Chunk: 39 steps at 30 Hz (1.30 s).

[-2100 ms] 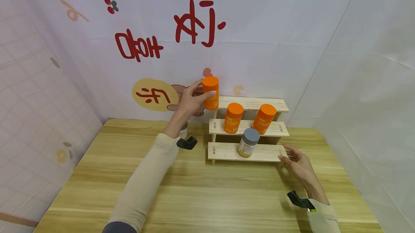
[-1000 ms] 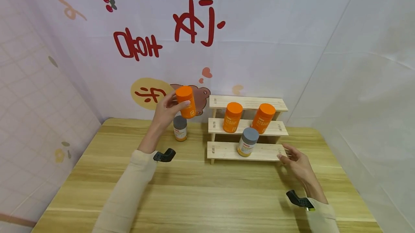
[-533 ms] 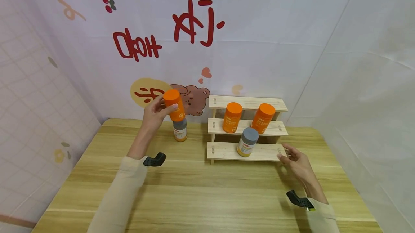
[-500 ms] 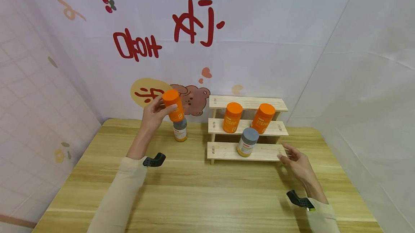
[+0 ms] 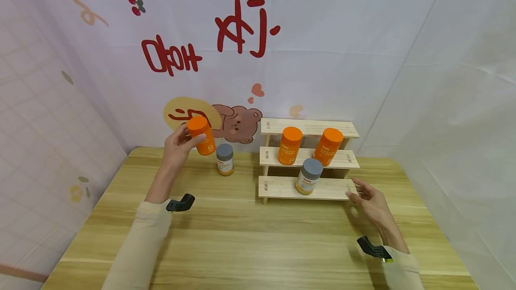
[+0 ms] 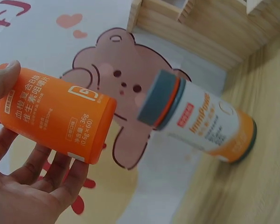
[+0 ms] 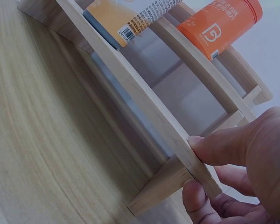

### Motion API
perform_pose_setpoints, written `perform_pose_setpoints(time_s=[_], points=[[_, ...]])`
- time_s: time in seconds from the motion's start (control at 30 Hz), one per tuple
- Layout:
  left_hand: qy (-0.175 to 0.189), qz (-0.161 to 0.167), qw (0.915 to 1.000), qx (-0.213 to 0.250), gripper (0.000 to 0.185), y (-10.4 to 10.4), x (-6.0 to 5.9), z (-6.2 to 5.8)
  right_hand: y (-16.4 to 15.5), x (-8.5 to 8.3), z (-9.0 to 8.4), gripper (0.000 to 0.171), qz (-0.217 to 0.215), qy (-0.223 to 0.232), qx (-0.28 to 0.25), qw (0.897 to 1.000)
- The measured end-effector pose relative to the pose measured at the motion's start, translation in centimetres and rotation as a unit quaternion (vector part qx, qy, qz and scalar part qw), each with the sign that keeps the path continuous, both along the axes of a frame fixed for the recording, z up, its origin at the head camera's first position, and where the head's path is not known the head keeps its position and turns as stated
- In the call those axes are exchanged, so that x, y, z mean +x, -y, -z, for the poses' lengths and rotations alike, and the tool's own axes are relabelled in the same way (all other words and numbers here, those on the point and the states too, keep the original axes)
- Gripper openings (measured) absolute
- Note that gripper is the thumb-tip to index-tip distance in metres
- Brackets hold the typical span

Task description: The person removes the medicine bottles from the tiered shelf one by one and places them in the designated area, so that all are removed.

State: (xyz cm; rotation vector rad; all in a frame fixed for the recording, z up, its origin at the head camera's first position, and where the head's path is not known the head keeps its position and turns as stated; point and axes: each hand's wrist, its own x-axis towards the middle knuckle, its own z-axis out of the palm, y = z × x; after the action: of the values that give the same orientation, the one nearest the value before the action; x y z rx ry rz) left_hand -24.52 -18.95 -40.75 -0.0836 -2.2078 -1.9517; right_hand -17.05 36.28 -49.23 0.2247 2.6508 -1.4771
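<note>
My left hand (image 5: 175, 149) grips an orange vitamin bottle (image 5: 204, 141) round its body, thumb across the front. In the left wrist view the bottle (image 6: 56, 114) tilts above the table, its lid end partly hidden by the thumb. Just right of it, apart from it, a grey-lidded supplement bottle (image 5: 225, 160) stands on the table. My right hand (image 5: 371, 201) pinches the right end of the lowest board of a three-tier wooden rack (image 5: 278, 188); in the right wrist view, thumb and fingers clasp the board edge (image 7: 196, 170).
Two orange bottles, one left (image 5: 288, 146) and one right (image 5: 328, 147), stand on the middle tier. Another grey-lidded bottle (image 5: 309, 177) is on the lowest tier. The top board (image 5: 310, 127) is near the printed back wall (image 5: 322, 57). The wooden table (image 5: 258, 245) stretches forward.
My left hand has carried the orange bottle from beside the top tier leftward and down, past the grey-lidded bottle, which now shows fully. The right hand keeps its hold on the rack.
</note>
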Motion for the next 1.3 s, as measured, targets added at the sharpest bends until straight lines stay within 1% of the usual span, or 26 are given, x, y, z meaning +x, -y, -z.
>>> perform_pose_setpoints(time_s=[0.3, 0.47, 0.67, 0.8, 1.03, 1.3], points=[[0.033, -0.010, 0.9991, -0.024, 0.060, 0.9, 0.4, 1.6, 0.0, 0.0, 0.0, 0.076, -0.001, -0.003, -0.003, 1.000], [0.048, -0.012, 0.9982, -0.034, 0.063, 1.1, 0.2, 2.7, 0.1, 0.0, 0.1, 0.076, 0.002, 0.000, -0.007, 1.000], [0.048, -0.010, 0.9978, -0.045, 0.061, 1.3, 0.2, 3.9, 0.0, -0.1, 0.1, 0.074, 0.003, -0.008, 0.009, 1.000], [0.052, -0.004, 0.9976, -0.044, 0.064, 1.4, 0.3, 4.9, 0.0, -0.2, 0.2, 0.073, 0.004, -0.012, 0.024, 1.000], [0.070, 0.005, 0.9964, -0.049, 0.066, 1.5, 0.3, 6.5, 0.1, -0.2, 0.3, 0.072, 0.006, -0.014, 0.020, 1.000], [0.081, 0.006, 0.9953, -0.053, 0.068, 1.6, 0.2, 7.7, 0.1, -0.2, 0.4, 0.073, 0.005, -0.011, 0.009, 1.000]])
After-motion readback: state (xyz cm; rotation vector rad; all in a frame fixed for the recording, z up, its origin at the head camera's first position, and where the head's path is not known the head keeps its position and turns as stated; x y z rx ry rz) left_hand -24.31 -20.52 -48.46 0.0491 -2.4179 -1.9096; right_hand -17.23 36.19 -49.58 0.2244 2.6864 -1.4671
